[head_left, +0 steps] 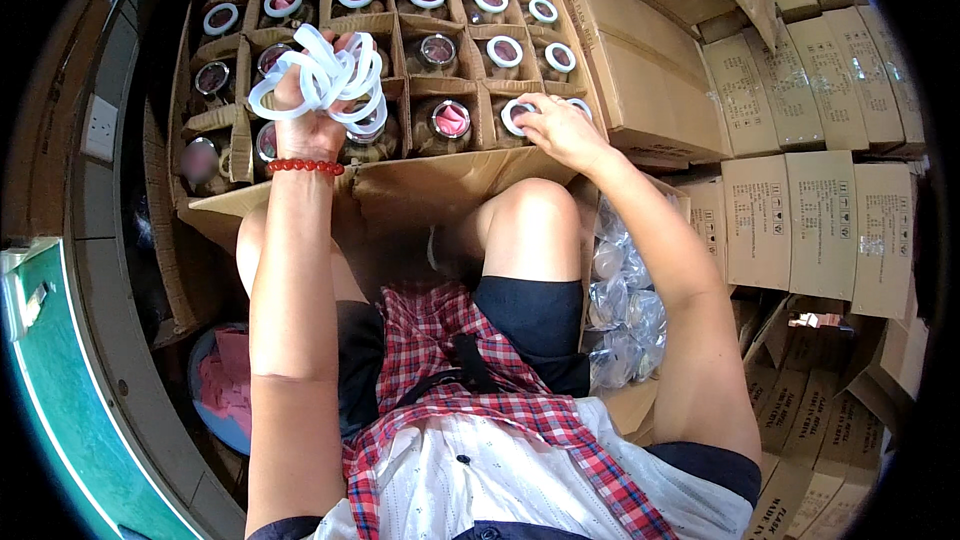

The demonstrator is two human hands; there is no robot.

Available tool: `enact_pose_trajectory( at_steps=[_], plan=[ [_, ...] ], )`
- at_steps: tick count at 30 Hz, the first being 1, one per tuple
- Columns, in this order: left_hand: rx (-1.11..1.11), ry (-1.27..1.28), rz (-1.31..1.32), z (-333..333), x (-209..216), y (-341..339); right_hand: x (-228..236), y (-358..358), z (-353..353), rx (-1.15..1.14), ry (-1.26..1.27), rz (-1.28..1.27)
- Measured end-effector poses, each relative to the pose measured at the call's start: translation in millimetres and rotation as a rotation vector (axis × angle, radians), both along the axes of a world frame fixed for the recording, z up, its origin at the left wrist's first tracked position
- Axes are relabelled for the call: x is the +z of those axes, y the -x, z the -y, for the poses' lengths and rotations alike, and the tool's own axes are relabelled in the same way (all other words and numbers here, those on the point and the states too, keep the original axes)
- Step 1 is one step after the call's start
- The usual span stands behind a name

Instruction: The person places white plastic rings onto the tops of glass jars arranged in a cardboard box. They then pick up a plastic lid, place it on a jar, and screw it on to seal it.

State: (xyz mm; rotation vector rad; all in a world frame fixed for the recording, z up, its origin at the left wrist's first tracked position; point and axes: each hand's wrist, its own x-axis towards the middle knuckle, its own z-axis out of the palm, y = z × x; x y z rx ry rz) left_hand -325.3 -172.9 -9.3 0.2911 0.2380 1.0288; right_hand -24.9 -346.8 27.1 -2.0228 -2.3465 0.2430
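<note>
In front of my knees stands a divided cardboard carton (365, 180) of round glass vessels, their mouths facing up. My left hand (308, 130), with a red bead bracelet at the wrist, is closed on a bunch of translucent white rings (325, 75) above the carton's left part. At the near right cells, my right hand (572, 135) has its fingertips on a white ring (510, 120) at a vessel's mouth. Left of it, a vessel with a bare rim (450, 120) has pink material inside. The back and right rows mostly wear white rings; vessels under my left hand are partly hidden.
Closed cardboard boxes (640, 70) are stacked at the right. Beside my right thigh, an open box holds clear plastic-wrapped items (625, 310). A blue tub with pink pieces (225, 380) sits at my left, near a green-topped surface (70, 390).
</note>
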Motion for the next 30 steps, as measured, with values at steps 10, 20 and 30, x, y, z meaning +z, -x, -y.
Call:
enact_pose_trajectory(
  at_steps=[10,20,30],
  plan=[
    [-0.029,0.049,0.153,1,5,5,-4,12,-13,-0.017,0.045,0.057],
    [0.101,0.13,-0.044,5,22,5,0,10,-1,-0.075,-0.19,0.047],
    [0.15,0.17,-0.105,11,33,-1,-17,-14,4,-0.154,-0.217,-0.036]
  ],
)
